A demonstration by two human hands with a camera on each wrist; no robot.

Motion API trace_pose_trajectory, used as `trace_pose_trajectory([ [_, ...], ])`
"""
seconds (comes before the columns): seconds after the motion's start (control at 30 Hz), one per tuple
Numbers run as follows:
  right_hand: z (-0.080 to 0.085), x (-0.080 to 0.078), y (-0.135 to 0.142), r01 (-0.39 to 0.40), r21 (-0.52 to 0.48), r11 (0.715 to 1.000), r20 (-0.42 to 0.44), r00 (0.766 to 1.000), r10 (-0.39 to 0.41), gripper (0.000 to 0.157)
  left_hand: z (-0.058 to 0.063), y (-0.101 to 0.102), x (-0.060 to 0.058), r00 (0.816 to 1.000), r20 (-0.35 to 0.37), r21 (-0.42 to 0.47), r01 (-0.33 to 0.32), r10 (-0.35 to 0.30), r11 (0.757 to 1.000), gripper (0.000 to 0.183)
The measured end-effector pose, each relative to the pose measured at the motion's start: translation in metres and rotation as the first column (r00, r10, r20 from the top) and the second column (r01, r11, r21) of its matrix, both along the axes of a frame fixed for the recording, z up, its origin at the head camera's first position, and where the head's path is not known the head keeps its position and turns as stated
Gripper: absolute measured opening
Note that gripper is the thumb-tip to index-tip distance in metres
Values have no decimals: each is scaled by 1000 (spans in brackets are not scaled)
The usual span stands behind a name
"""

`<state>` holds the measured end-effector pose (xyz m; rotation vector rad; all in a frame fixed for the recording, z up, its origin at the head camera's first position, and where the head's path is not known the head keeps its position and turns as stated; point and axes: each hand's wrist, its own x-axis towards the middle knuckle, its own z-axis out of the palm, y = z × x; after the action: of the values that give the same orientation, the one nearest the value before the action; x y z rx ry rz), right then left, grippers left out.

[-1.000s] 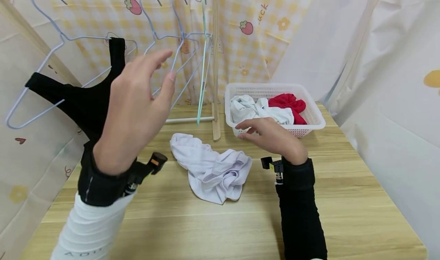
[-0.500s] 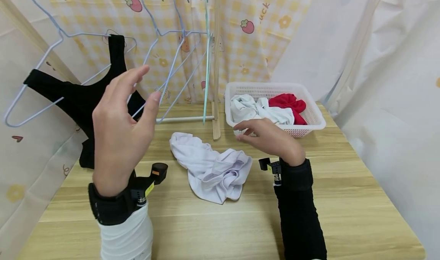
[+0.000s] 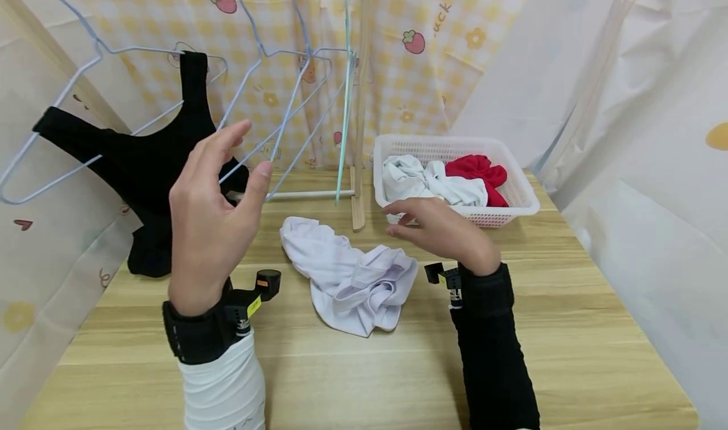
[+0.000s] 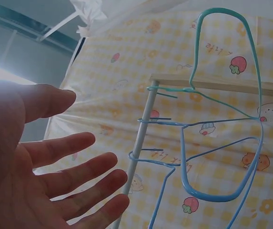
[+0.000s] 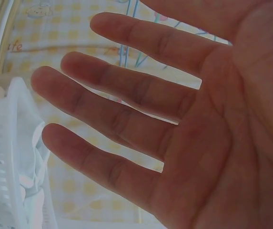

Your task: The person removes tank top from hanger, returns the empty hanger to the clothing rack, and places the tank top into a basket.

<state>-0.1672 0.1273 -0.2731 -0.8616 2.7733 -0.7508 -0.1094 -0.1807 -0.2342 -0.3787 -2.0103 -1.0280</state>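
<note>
My left hand (image 3: 213, 218) is raised in front of the rack, fingers spread and relaxed, with nothing in it. Behind it a black tank top (image 3: 153, 158) hangs by its straps on a blue hanger (image 3: 85, 69). In the left wrist view the bare palm faces more blue hangers (image 4: 212, 196) and a green hanger (image 4: 196, 47). My right hand (image 3: 446, 227) hovers at the near side of a white basket (image 3: 520, 190), holding nothing; the right wrist view shows its fingers (image 5: 141, 90) apart. Between the hands, a crumpled white garment (image 3: 358, 284) lies on the table.
Inside the basket are white clothing (image 3: 423, 180) and a red garment (image 3: 480, 174). The rack's wooden upright (image 3: 359, 114) stands left of the basket on the wooden table (image 3: 352, 386). A patterned curtain (image 3: 432, 88) hangs behind.
My left hand has come down from near the hangers, then shifted slightly right. The right hand has drifted a little left. The garments stay where they were.
</note>
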Motion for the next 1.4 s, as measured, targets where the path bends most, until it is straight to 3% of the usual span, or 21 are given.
trace_pose_trajectory([
  [0.2,-2,-1,-15,-59,2,998,-41,997,59,50,-1,-4,0,1000,-1,-18,-6,6,1000,48],
  [0.47,6,-4,-44,-187,142,972,-63,978,197,69,-1,-7,3,1000,11,-22,-15,15,1000,48],
  [0.7,6,-12,-66,-331,307,892,22,940,341,111,0,-7,4,1000,22,-54,-6,7,999,49],
  [0.83,-8,-19,-79,-403,422,812,35,902,430,139,0,-6,3,1000,31,-44,3,-2,999,47],
  [0.97,-29,-23,-87,-467,511,722,55,856,514,149,0,-4,3,999,54,-15,5,-4,1000,45],
  [1.07,-42,-26,-92,-495,542,679,84,836,542,148,0,-4,4,998,58,-3,4,-4,1000,45],
  [1.23,-62,-33,-103,-480,587,652,118,848,517,143,-2,-3,3,998,64,-4,11,-10,1000,45],
  [1.4,-75,-36,-113,-478,593,648,222,871,439,136,-2,-3,4,997,69,-6,15,-15,1000,45],
])
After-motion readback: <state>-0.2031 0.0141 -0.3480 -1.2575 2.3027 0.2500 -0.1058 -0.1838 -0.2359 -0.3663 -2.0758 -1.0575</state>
